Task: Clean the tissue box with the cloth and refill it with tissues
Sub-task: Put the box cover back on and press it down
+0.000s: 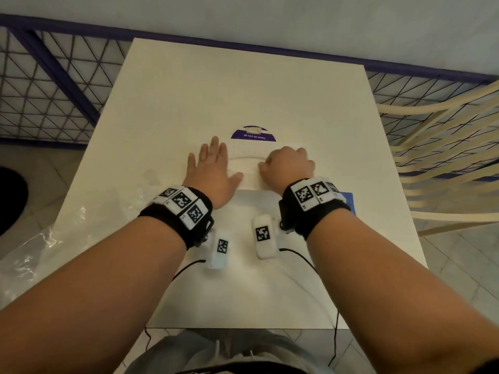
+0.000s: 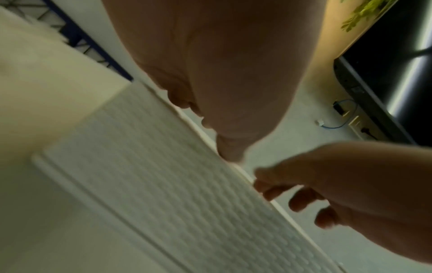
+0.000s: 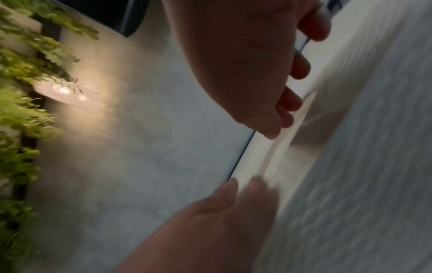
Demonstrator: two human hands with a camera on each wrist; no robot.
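Note:
A white tissue box point(image 1: 248, 168) with an embossed top and an oval slot lies on the white table point(image 1: 216, 90). My left hand point(image 1: 210, 168) lies flat at the box's left end, fingers straight, thumb on the top. My right hand point(image 1: 287, 164) sits knuckles up on the right part. In the left wrist view its fingers point(image 2: 301, 201) curl over the box's far edge, beside the textured top point(image 2: 163, 184). The right wrist view shows its thumb point(image 3: 268, 129) by the slot. A blue cloth point(image 1: 348, 198) peeks out from behind my right wrist.
A purple-labelled pack point(image 1: 253, 134) reading "Clean as you go" lies just behind the box. Crumpled clear plastic point(image 1: 40, 252) hangs over the table's near left corner. A cream chair point(image 1: 445, 157) stands to the right. A blue metal grille runs behind the table.

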